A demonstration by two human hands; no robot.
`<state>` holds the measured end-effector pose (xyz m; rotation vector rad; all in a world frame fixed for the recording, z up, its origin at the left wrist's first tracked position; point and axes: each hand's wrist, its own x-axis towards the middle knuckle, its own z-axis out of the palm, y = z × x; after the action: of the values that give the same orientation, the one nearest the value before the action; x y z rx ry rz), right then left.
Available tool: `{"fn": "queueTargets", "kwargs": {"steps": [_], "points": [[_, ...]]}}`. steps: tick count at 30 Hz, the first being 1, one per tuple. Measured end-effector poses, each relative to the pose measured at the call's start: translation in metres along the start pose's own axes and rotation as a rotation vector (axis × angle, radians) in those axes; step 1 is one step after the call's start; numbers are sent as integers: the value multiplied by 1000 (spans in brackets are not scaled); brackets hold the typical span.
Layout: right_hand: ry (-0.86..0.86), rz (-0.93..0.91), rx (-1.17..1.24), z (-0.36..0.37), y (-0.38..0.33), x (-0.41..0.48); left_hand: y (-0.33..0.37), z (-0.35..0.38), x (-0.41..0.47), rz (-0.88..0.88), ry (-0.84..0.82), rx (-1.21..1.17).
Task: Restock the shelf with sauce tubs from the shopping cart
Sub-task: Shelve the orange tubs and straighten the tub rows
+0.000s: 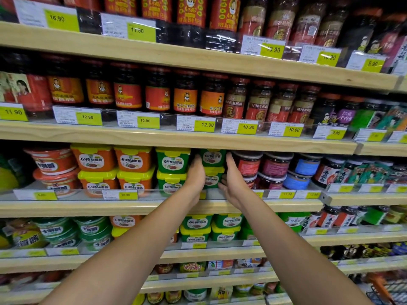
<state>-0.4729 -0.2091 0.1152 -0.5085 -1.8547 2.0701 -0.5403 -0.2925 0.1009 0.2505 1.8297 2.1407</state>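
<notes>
A stack of two green, yellow-lidded sauce tubs [212, 159] is flanked on the wooden shelf [88, 208] by the left hand [196, 175] and right hand [231, 180], fingers kept nearly straight and pressed flat to its sides, just beside matching green tubs [172, 162].

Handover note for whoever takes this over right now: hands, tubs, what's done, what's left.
Left hand: fingers straight, flat against the left side of the stacked green tubs on the shelf.
Right hand: against the stack's right side. Whether its fingers curl into a grip is unclear.
Done: the two-high stack sits on the shelf, beside a neighbouring green stack and orange tubs.
Left: probably square the stack up, let go, then fetch more from the cart. Only its corner shows at lower right.
</notes>
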Motion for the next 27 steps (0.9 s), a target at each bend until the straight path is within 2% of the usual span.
{"fn": "queueTargets", "kwargs": {"steps": [8, 16, 27], "points": [[8, -9, -38, -1, 1, 4, 1, 2, -6, -1, -15, 35], [61, 62, -270, 1, 3, -8, 9, -3, -22, -25, -54, 59], [108, 82, -230, 6, -3, -40, 13, -21, -39, -113, -162, 22]]}}
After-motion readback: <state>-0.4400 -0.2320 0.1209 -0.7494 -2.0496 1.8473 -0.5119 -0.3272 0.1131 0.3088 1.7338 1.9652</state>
